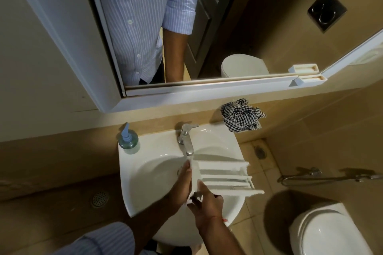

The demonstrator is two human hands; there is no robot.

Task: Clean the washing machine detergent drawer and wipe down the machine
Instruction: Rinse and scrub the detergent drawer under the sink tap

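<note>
Two hands hold the detergent drawer (223,178) over the right half of the sink (145,172), its front panel end directly under the tap (187,141) and its open compartments reaching out past the sink's right rim. In the head view, the only one, the left hand (182,184) has its fingers wrapped round the panel end from the far side, and the right hand (204,205) pinches the near corner of that same end; both sets of fingers are closed on the drawer, neither one slack. Whether water is running I cannot tell.

The drawer looks like thin moulded white plastic: light, stiff, hollow, with narrow dividing walls. Wet, and likely filmed with detergent, it would probably be slick, so the solid front panel and the long outer walls seem the safest places to hold; the thin inner ribs and the small fittings at the far end look easier to snap. Held by one end only, it will tend to droop at the free end.

A soap bottle (128,139) stands on the sink's back left corner. A checked cloth (241,117) lies bunched beyond the back right corner.
</note>
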